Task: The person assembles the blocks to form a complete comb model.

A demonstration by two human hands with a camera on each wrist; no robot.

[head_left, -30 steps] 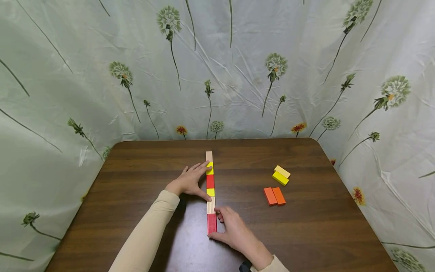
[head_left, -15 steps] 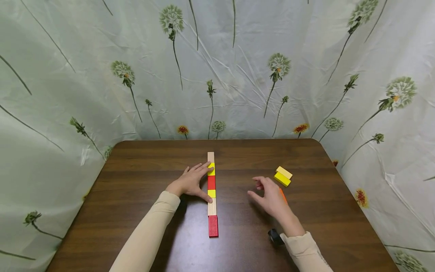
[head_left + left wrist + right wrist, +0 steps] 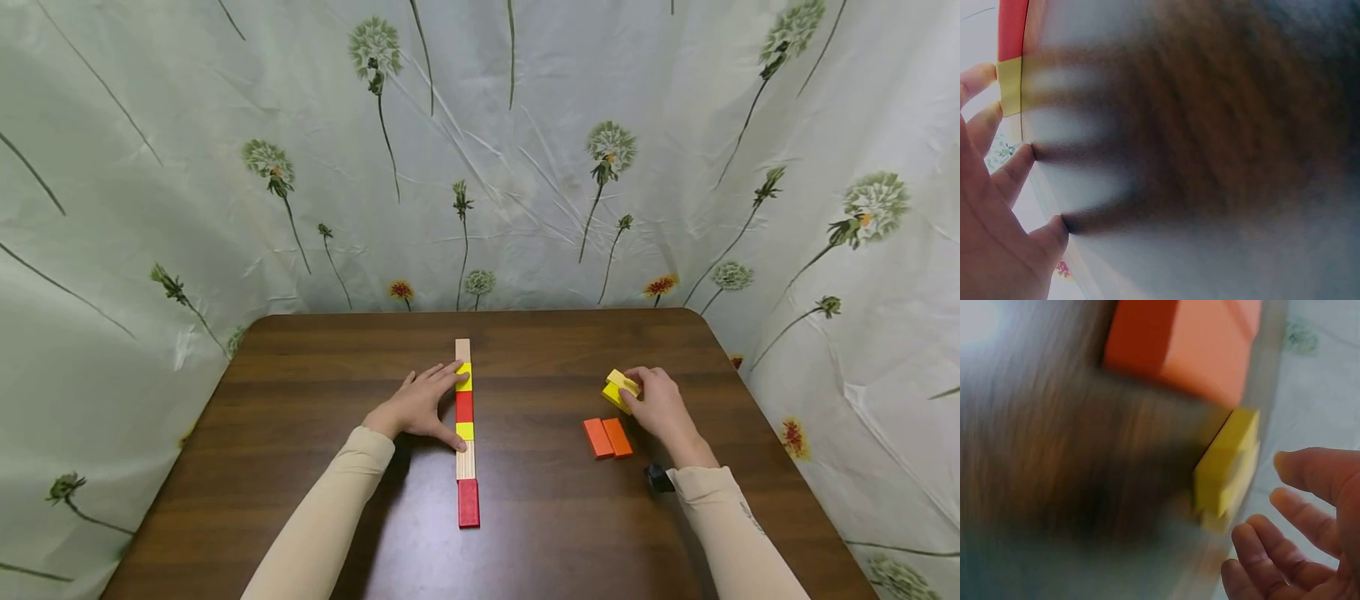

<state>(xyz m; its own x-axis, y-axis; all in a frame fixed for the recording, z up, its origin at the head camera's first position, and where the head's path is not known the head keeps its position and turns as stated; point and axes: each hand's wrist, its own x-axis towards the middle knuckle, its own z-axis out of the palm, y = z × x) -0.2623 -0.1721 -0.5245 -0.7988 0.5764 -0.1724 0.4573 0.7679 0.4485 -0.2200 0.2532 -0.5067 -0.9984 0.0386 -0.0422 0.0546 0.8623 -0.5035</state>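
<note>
A straight line of several wooden blocks runs away from me: a near red block (image 3: 468, 503), a plain one (image 3: 466, 462), a yellow one (image 3: 466, 431), a red one (image 3: 465, 407), another yellow block (image 3: 464, 384) and a plain far one (image 3: 462, 350). My left hand (image 3: 420, 404) spreads along its left side, index fingertip at the far yellow block and thumb at the near plain block. At the right, my right hand (image 3: 660, 406) reaches over a yellow block (image 3: 1222, 469) and a pale yellow block (image 3: 617, 377). In the right wrist view its fingers stand apart from both.
Two orange blocks (image 3: 597, 438) lie side by side in front of the yellow pair. All blocks are on a dark brown wooden table (image 3: 330, 350). A flower-printed curtain (image 3: 525, 167) hangs behind the table and along its sides.
My right hand has left the near red block and moved right and away, past the orange blocks, to the yellow pair. The left hand stays on the line of blocks.
</note>
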